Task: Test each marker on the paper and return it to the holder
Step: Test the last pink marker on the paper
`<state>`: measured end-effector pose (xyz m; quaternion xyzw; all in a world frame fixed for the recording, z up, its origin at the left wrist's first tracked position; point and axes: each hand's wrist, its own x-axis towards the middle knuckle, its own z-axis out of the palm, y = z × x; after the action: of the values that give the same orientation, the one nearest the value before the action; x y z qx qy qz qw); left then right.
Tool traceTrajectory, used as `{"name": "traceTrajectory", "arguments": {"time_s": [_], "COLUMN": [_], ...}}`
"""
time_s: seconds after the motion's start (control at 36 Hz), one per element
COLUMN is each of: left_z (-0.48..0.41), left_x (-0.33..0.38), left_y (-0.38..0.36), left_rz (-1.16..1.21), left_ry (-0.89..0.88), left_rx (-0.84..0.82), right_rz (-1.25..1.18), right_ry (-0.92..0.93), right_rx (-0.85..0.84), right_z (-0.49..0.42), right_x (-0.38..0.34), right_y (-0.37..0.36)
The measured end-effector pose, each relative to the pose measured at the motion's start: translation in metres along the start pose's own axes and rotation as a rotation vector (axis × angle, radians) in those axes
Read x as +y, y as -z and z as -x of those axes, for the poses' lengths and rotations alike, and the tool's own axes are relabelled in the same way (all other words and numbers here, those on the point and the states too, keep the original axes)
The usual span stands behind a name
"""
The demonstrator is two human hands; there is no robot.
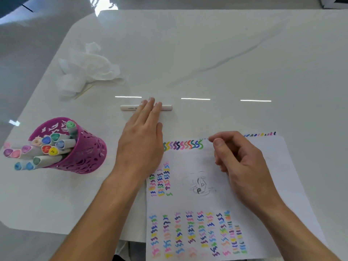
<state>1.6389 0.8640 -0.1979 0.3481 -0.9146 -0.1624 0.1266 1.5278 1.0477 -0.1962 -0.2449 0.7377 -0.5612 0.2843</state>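
A white marker (130, 107) lies crosswise on the table beyond the paper. My left hand (143, 136) reaches out flat, its straight fingertips lying over the marker's middle. The white paper (216, 185), covered with rows of coloured squiggles and a small pencil sketch, lies at the lower right. My right hand (239, 157) rests on the paper near its top edge with the fingers loosely curled and nothing visible in them. A purple perforated holder (84, 155) stands at the left, leaning, with several capped markers (47, 146) sticking out of it.
A crumpled white tissue (88, 68) and a thin wooden stick (83, 91) lie at the back left. The glossy white table (226, 53) has a rounded far-left corner and its near edge runs under my forearms.
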Motion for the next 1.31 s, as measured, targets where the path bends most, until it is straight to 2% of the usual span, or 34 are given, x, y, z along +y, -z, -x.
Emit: {"name": "traceTrajectory", "arguments": {"time_s": [0.14,0.56,0.69,0.89,1.08,1.31], "left_z": [-0.011,-0.011,-0.013,-0.001,0.023,0.033], "left_x": [-0.007,-0.007,0.009,0.042,0.06,0.068], "left_y": [-0.011,-0.007,0.005,0.017,0.019,0.024], "left_rz": [-0.02,-0.012,0.132,0.379,0.702,0.818], "left_ry": [0.018,0.05,-0.065,-0.256,-0.165,-0.166], "left_rx": [-0.014,0.232,0.321,0.272,0.103,0.06], "right_rz": [0.05,0.09,0.103,0.1,0.1,0.143], "right_ry": [0.02,-0.011,-0.013,0.035,0.139,0.149], "right_rx": [0.017,0.052,0.049,0.049,0.036,-0.069], "right_z": [-0.001,-0.006,-0.006,-0.004,-0.001,-0.001], "right_x": [0.002,0.008,0.008,-0.003,-0.01,-0.016], "right_y": [0.0,0.002,0.005,0.007,0.006,0.004]}}
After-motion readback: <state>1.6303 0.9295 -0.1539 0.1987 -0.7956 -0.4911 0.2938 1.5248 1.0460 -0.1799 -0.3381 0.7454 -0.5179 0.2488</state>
